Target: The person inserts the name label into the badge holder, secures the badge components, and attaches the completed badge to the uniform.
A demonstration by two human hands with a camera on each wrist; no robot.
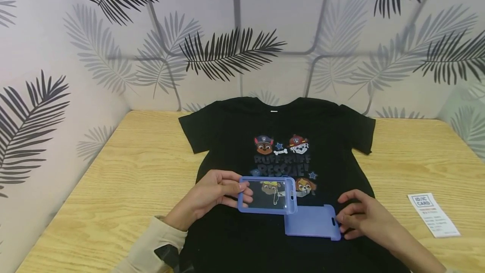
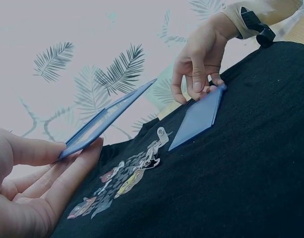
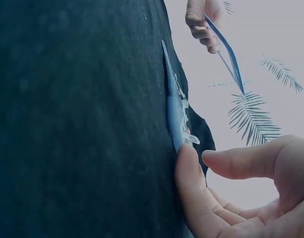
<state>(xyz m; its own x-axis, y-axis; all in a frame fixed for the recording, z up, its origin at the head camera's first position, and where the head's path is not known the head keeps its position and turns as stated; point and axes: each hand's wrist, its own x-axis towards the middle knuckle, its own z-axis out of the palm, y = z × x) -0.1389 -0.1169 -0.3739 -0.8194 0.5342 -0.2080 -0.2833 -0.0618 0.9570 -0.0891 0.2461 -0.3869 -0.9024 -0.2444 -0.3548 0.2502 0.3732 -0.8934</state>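
Through the head camera, I see the left hand (image 1: 212, 193) pinching one end of a blue frame (image 1: 267, 211) above a black shirt (image 1: 227, 146) with cartoon dogs. A flat blue panel (image 1: 308, 221) is over the shirt too, lower and to the right. The right hand (image 1: 365, 218) is at its end, fingers loosely bent. A white paper slip (image 1: 434, 216) lies on the wooden table (image 1: 125, 167).

My left wrist view shows the frame tilted up, off the shirt. A small clip (image 2: 162, 136) lies near the panel.

In my right wrist view, thumb and first finger are apart, and that finger touches the panel's end.
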